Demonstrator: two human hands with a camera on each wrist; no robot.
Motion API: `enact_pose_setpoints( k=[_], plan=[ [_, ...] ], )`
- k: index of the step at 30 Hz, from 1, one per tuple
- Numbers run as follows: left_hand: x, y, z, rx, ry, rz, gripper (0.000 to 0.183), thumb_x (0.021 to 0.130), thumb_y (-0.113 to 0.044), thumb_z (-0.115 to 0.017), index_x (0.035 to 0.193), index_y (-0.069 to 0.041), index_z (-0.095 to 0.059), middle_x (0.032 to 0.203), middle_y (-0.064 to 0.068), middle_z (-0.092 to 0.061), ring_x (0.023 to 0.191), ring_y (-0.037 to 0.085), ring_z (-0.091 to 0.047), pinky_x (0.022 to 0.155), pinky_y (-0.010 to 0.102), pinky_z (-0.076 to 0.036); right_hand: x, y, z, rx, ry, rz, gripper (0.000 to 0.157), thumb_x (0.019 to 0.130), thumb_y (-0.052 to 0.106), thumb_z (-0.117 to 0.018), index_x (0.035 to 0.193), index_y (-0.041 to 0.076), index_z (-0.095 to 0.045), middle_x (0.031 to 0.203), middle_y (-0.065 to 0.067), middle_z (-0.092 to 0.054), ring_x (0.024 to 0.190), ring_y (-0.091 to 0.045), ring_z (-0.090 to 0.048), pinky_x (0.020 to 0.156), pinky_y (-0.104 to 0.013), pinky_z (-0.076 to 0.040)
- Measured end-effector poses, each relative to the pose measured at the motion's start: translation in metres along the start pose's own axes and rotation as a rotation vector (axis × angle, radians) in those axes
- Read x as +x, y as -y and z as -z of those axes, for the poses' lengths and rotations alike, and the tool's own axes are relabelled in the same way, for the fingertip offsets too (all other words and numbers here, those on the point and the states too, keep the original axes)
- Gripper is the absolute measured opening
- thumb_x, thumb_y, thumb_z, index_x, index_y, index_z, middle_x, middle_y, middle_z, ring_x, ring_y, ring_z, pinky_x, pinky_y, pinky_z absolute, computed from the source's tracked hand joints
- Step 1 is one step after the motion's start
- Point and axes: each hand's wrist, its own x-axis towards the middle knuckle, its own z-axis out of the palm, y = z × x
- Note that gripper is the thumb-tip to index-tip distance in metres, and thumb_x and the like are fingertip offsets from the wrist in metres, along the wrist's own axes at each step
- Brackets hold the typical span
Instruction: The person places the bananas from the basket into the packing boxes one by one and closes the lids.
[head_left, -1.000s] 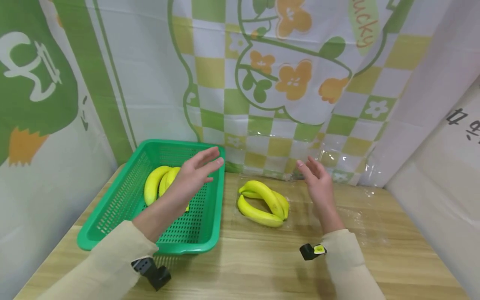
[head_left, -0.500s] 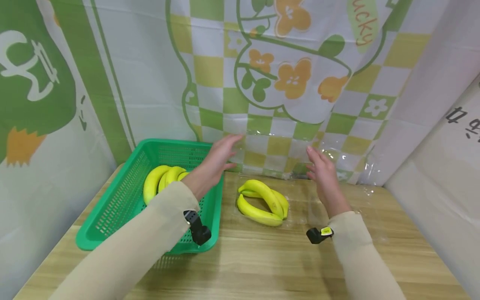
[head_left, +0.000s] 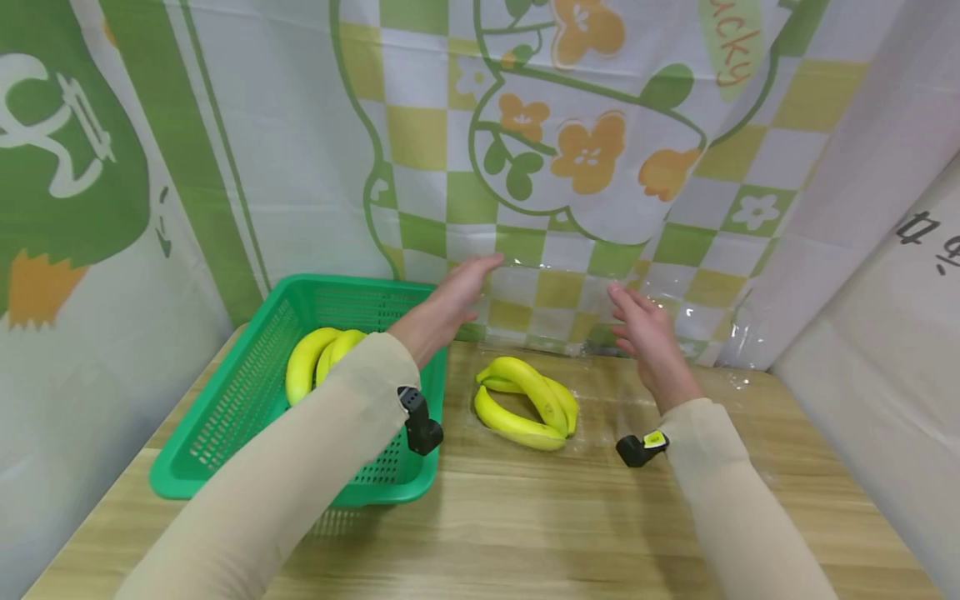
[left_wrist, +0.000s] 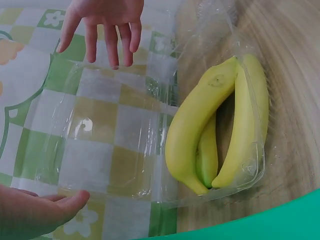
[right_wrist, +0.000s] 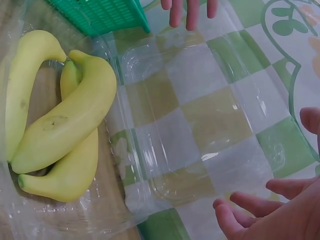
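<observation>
Three yellow bananas (head_left: 540, 396) lie in the bottom of a clear plastic clamshell box (left_wrist: 258, 167) on the table. Its see-through lid (left_wrist: 107, 135) stands raised behind them, in front of the checkered cloth. My left hand (head_left: 448, 302) reaches past the basket to the lid's left side, fingers extended. On the lid's right side is my right hand (head_left: 652, 337), its fingers spread and relaxed, as the right wrist view also shows. Neither hand holds anything. The two palms roughly face each other with the lid between them.
A green plastic basket (head_left: 206, 417) holding more bananas (head_left: 303, 367) stands left of the box, partly under my left forearm. A printed cloth (head_left: 420, 142) hangs along the back of the wooden table (head_left: 510, 533). Pale side walls (head_left: 885, 308) bound the table.
My left hand has moved from above the basket rightward and forward to the lid's left side. My right hand has moved slightly forward. Bananas, box and basket have stayed in place.
</observation>
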Motion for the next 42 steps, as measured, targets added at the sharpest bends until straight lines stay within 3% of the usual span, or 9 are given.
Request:
enact_pose_setpoints(
  k=[20,23,25,27,33,36,38,41,42],
  plan=[
    [-0.013,0.004,-0.007,0.010,0.026,-0.023,0.071,0.112,-0.046,-0.046,0.169,-0.010,-0.024,0.178,0.014,-0.019,0.163,0.042,-0.024,0.134,0.054,-0.026,-0.008,-0.001,-0.002,0.098,-0.075,-0.014,0.090,0.106,0.063,-0.050,0.167,0.002,-0.022,0.164,-0.028,-0.041,0.150,-0.042,-0.047,0.129,-0.045,-0.039],
    [-0.016,0.005,-0.008,0.084,0.002,-0.016,0.057,0.112,-0.046,-0.043,0.150,-0.003,-0.051,0.124,0.014,-0.070,0.114,0.028,-0.066,0.123,0.047,-0.042,-0.008,-0.005,-0.002,0.108,-0.129,-0.047,0.083,0.106,0.064,-0.048,0.157,0.000,-0.038,0.142,-0.021,-0.057,0.130,-0.033,-0.062,0.124,-0.042,-0.046],
    [-0.019,0.005,-0.009,0.158,-0.002,-0.009,0.050,0.113,-0.046,-0.041,0.125,-0.002,-0.061,0.075,0.000,-0.061,0.069,0.016,-0.055,0.101,0.037,-0.052,-0.009,-0.008,-0.001,0.095,-0.167,-0.065,0.072,0.106,0.064,-0.049,0.139,0.001,-0.051,0.124,-0.011,-0.059,0.111,-0.024,-0.067,0.118,-0.038,-0.052],
    [-0.021,0.006,-0.009,0.216,0.003,0.019,0.048,0.112,-0.047,-0.040,0.113,-0.003,-0.060,0.056,-0.009,-0.029,0.052,0.010,-0.025,0.074,0.028,-0.045,-0.012,-0.013,0.000,0.052,-0.186,-0.072,0.066,0.106,0.065,-0.047,0.122,0.002,-0.057,0.108,-0.004,-0.059,0.093,-0.016,-0.066,0.108,-0.033,-0.058],
    [-0.029,0.016,-0.008,0.387,0.151,0.158,0.070,0.112,-0.053,-0.039,0.163,-0.006,-0.037,0.071,-0.003,-0.033,0.060,0.012,-0.026,0.060,0.025,-0.031,-0.025,-0.034,0.000,-0.025,-0.160,-0.092,0.062,0.109,0.059,-0.046,0.113,0.000,-0.064,0.091,0.002,-0.064,0.078,-0.009,-0.065,0.079,-0.021,-0.062],
    [-0.031,0.024,-0.006,0.450,0.233,0.201,0.059,0.112,-0.057,-0.037,0.126,-0.005,-0.060,0.073,-0.001,-0.027,0.062,0.014,-0.021,0.061,0.027,-0.027,-0.027,-0.043,-0.003,-0.022,-0.159,-0.111,0.061,0.110,0.054,-0.049,0.123,-0.003,-0.064,0.092,0.002,-0.067,0.081,-0.009,-0.068,0.086,-0.024,-0.064],
    [-0.032,0.029,-0.006,0.472,0.268,0.213,0.051,0.111,-0.058,-0.036,0.094,-0.012,-0.050,0.074,-0.001,-0.022,0.062,0.014,-0.017,0.063,0.029,-0.026,-0.028,-0.048,-0.005,-0.028,-0.155,-0.114,0.064,0.110,0.052,-0.049,0.134,-0.006,-0.062,0.103,-0.003,-0.070,0.094,-0.014,-0.072,0.098,-0.030,-0.063],
    [-0.035,0.032,-0.007,0.488,0.281,0.217,0.055,0.110,-0.059,-0.038,0.102,-0.008,-0.054,0.087,0.006,-0.048,0.071,0.017,-0.031,0.075,0.032,-0.042,-0.030,-0.052,-0.006,-0.033,-0.144,-0.112,0.068,0.111,0.050,-0.047,0.147,-0.008,-0.053,0.131,-0.018,-0.066,0.122,-0.030,-0.069,0.114,-0.038,-0.055],
    [-0.036,0.032,-0.008,0.503,0.272,0.208,0.058,0.110,-0.060,-0.039,0.122,-0.006,-0.058,0.104,0.012,-0.058,0.080,0.018,-0.043,0.087,0.036,-0.048,-0.031,-0.053,-0.006,-0.027,-0.145,-0.106,0.069,0.111,0.049,-0.047,0.150,-0.008,-0.050,0.139,-0.023,-0.062,0.131,-0.034,-0.065,0.118,-0.040,-0.052]
  ],
)
